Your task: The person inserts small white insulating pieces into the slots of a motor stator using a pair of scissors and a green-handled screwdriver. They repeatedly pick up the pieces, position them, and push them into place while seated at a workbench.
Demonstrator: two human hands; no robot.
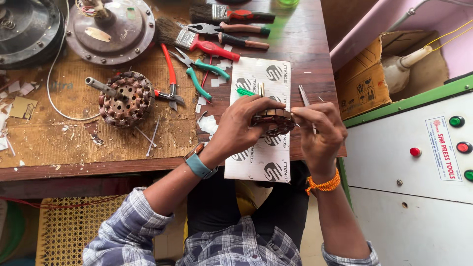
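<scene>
Checked blue-and-white shirt sleeves (129, 221) fill the bottom of the view, and both forearms reach up from them to the wooden workbench (74, 143). On the left wrist sits a teal-strapped wristwatch (199, 163); a knotted orange thread (323, 184) circles the right wrist. The left hand (241, 129) curls its fingers over the top of a round copper-wound motor stator (274, 120) and grips it, so most of the stator is hidden. The right hand (320, 129) touches the stator's right edge, its thumb and forefinger pinched narrow on something too small to make out. The stator is held just above a white printed card sheet (261, 157) that lies on the bench edge. A thin metal tool (304, 97) lies on the bench just beyond the right hand.

Well apart to the left, a second copper-wound stator with a steel shaft (123, 97) rests on the bench. Near it lie green-handled pliers (202, 74), a red-handled paintbrush (194, 42) and a round grey metal motor cover (113, 29). A white control cabinet with coloured buttons (419, 162) stands to the right.
</scene>
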